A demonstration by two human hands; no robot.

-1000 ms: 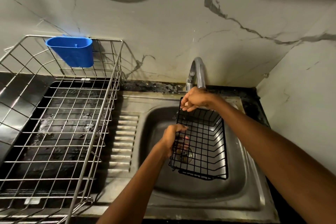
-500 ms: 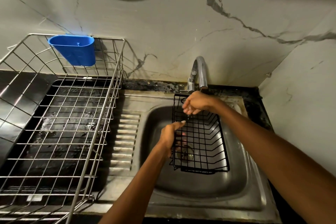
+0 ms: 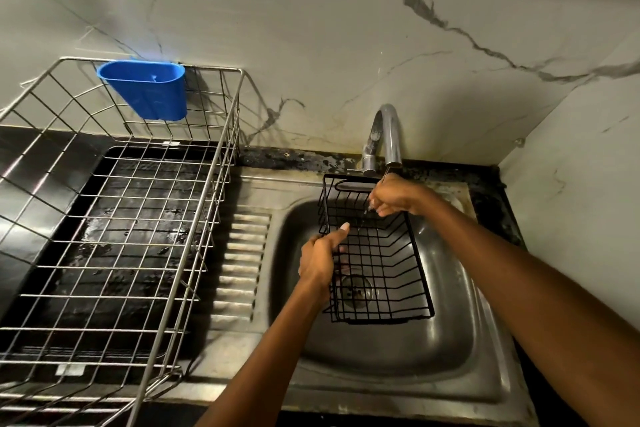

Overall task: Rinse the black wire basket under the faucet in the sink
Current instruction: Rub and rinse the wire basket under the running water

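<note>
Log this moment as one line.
basket: over sink, under faucet | left hand: grips side | right hand: grips rim

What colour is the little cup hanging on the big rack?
The cup is blue; the head view shows it.

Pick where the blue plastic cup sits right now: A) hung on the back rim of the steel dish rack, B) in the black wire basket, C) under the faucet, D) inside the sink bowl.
A: the blue plastic cup hangs on the back rim of the steel dish rack, left of the sink.
</note>
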